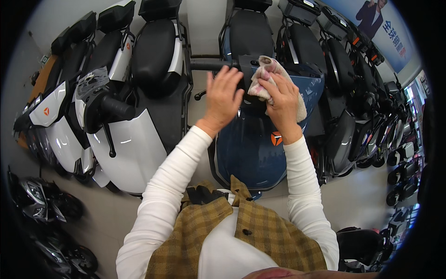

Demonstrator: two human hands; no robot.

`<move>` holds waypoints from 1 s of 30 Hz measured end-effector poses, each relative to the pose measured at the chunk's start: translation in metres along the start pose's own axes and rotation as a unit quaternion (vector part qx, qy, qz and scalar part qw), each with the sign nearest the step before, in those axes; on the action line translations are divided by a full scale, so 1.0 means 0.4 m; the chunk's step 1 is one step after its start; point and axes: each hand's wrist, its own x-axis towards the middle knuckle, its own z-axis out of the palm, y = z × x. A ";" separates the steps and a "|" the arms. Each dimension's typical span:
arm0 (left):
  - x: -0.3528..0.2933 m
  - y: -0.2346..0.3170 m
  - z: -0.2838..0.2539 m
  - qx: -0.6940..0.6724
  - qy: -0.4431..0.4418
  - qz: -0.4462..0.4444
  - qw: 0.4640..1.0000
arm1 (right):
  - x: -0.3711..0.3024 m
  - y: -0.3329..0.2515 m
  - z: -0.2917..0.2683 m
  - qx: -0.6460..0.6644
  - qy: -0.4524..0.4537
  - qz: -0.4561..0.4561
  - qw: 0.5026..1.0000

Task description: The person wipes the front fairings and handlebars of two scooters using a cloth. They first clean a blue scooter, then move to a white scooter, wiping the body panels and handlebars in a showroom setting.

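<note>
A dark blue electric scooter (251,149) stands right in front of me, its glossy front panel facing my body. My right hand (282,100) is closed around a pale cloth (264,84) with pinkish stains, over the scooter's handlebar area. Part of the cloth hangs down beside the wrist. My left hand (223,97) holds nothing, its fingers stretched out and somewhat apart. It is nearest to the black handlebar grip (206,65) on the scooter's left side; whether the fingertips touch the bar I cannot tell. The black seat (252,37) lies beyond the handlebar.
A white scooter (127,144) with a black handlebar grip (118,108) stands close on the left, with more white ones past it. Several dark scooters (341,135) are lined up on the right. Dark motorcycles (46,200) stand at the lower left. A poster (385,28) hangs at the far right.
</note>
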 end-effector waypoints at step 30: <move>-0.028 -0.110 -0.056 0.061 -0.100 -0.117 0.986 | 0.353 -0.096 0.267 0.091 -0.224 -0.135 0.961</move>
